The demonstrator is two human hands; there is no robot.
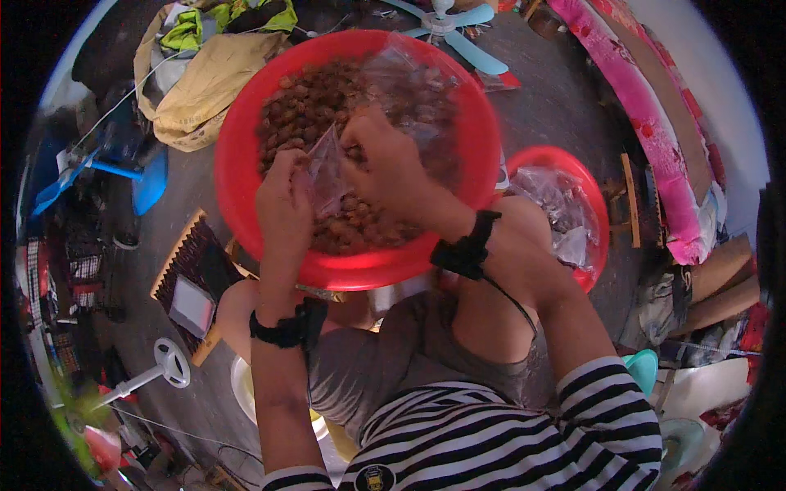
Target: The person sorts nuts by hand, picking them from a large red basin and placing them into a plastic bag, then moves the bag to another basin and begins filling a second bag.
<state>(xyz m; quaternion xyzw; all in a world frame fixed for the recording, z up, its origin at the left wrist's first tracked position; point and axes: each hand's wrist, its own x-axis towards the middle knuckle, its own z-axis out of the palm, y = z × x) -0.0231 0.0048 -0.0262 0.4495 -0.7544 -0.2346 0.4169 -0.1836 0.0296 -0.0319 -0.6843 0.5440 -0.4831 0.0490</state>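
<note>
A large red plastic basin [356, 273] lies before me, holding many small brown nut-like pieces [301, 116]. Over the basin, my left hand [285, 196] grips the edge of a small clear plastic bag [328, 175]. My right hand [384, 162] is at the bag's right side, its fingers curled over brown pieces; whether it also grips the bag cannot be told. More clear plastic bags [399, 67] lie on the pieces at the basin's far right. Both wrists wear black straps.
A smaller red basin [599, 227] with plastic bags stands at the right. A tan sack [202, 92], a blue-bladed fan [473, 52], a wooden-edged stool [178, 251] and a pink cover [651, 135] surround the work area.
</note>
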